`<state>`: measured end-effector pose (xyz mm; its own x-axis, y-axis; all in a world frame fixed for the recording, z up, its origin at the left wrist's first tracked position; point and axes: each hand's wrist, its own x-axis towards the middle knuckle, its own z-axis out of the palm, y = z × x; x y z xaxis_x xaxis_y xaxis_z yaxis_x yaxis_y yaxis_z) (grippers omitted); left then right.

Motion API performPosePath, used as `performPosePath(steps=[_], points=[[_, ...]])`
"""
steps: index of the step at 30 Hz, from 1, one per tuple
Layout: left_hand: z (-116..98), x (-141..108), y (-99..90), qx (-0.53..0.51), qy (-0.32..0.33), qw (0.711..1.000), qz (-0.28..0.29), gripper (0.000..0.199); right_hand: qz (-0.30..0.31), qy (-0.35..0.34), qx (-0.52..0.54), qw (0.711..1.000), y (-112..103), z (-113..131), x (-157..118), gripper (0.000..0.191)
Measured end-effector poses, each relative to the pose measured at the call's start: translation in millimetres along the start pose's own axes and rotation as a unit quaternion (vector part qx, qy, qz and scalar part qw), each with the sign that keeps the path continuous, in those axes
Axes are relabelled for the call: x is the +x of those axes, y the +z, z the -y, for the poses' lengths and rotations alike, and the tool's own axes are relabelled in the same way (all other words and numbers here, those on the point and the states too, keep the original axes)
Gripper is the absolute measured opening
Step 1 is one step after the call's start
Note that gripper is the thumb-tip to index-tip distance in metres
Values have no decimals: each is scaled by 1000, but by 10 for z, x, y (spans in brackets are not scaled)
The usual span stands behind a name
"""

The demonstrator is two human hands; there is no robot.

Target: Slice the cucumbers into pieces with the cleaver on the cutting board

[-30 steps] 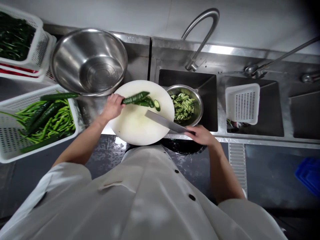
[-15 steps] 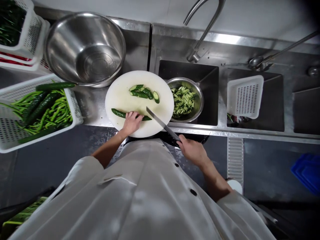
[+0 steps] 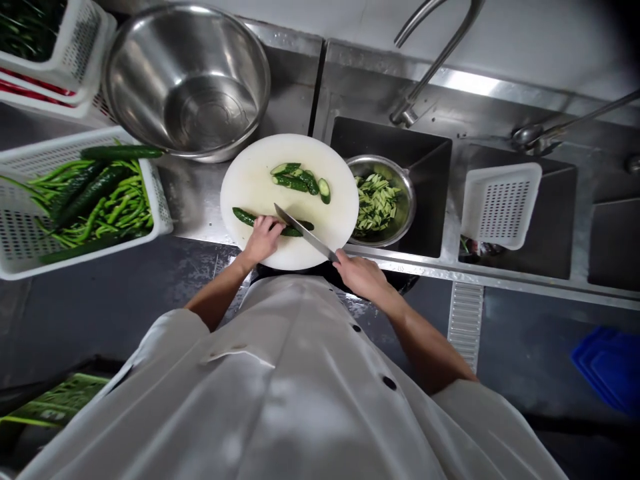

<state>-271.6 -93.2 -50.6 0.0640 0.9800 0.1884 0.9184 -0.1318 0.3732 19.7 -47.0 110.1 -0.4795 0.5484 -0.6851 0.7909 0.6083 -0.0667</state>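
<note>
A dark green cucumber (image 3: 243,215) lies along the near part of a round white cutting board (image 3: 290,148). My left hand (image 3: 263,239) is closed over its middle, fingers curled on top. In my right hand (image 3: 361,272) is the handle of a knife (image 3: 309,235), whose blade slants up and left across the cucumber just right of my left fingers. Whether the edge has entered the flesh I cannot tell. Farther back on the board rest several cut cucumber pieces (image 3: 300,179). Right of the board, a steel bowl (image 3: 411,207) holds sliced cucumber (image 3: 376,202).
A large steel basin (image 3: 200,100) stands behind the board at left. Beside it, a white basket (image 3: 163,213) holds green peppers (image 3: 107,210) and whole cucumbers. At right are sinks, a faucet (image 3: 435,63) and another white basket (image 3: 500,207).
My right hand has brought the knife leftward, so its blade now lies across the cucumber next to my left fingers. The whole view has shifted and tilted slightly.
</note>
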Motion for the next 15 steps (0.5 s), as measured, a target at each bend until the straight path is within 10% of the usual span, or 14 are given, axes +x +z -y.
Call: performPosePath(steps=[15], points=[[270,-131,-155,11,-26,1000,1,26,7,7,0,1000,-129,457,31,33]])
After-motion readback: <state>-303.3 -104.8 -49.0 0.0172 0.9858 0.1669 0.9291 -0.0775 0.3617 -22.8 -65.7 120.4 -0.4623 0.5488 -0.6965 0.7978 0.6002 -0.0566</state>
